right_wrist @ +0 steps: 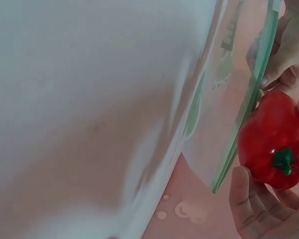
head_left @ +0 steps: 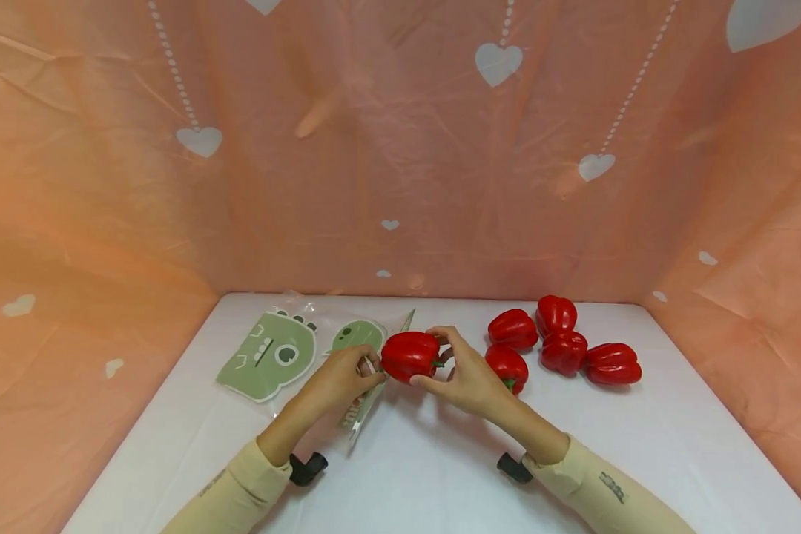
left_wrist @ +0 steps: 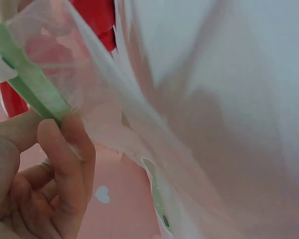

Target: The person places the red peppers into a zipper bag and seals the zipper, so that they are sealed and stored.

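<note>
Left hand [head_left: 348, 380] pinched the clear bag [head_left: 260, 365] by its green rim [right_wrist: 267, 45], seemingly to steady it. Right hand [head_left: 470, 382]: fingers gripped a red pepper [head_left: 407, 356] just right of that rim, stem pointing away. Five loose peppers [head_left: 564, 351] lay farther right.

The right hand [right_wrist: 261, 216] held a red bell pepper [right_wrist: 266, 132], its green stem [right_wrist: 284, 160] turned toward the wrist camera. Just left of the grip ran the green sealing strip [right_wrist: 232, 149] of a clear bag [right_wrist: 216, 117]; above the grip, the left hand [right_wrist: 288, 52] pinched that edge. White tabletop [right_wrist: 64, 99] spread farther left of the grip, with pink cloth [right_wrist: 164, 219] showing below and to the left.
</note>
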A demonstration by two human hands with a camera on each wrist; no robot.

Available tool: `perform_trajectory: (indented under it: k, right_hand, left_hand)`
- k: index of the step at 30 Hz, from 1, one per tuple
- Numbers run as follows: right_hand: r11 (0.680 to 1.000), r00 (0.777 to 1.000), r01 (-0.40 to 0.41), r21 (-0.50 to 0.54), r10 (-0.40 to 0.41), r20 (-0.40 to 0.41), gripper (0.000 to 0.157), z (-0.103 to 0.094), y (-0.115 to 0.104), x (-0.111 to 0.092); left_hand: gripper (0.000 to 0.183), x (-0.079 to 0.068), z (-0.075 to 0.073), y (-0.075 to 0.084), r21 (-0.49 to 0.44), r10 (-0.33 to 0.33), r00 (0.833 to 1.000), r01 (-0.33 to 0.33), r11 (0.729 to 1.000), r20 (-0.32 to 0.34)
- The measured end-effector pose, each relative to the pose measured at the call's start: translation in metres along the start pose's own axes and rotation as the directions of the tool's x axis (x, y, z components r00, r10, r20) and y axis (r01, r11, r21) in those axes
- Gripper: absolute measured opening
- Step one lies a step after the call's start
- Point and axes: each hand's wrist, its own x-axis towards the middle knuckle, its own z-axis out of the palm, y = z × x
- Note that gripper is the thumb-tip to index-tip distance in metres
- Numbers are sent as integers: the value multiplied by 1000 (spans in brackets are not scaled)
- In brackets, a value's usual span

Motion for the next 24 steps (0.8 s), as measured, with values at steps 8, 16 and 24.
perform_trajectory:
  k: [8,16,24]
  right_hand:
    - [999,999,-32,-9,31,-13,76,2,5,-1]
    - [997,997,-78,13,78,-11,78,4,9,0]
    - [981,988,-152,124,150,25,73,7,9,3]
  left_hand:
    - [11,0,2,6,157,39,992,-20,987,-123]
    - [6,-3,3,17,313,145,948,-51,948,-285]
    - [7,-4,4,19,362,246,911,-118,925,-330]
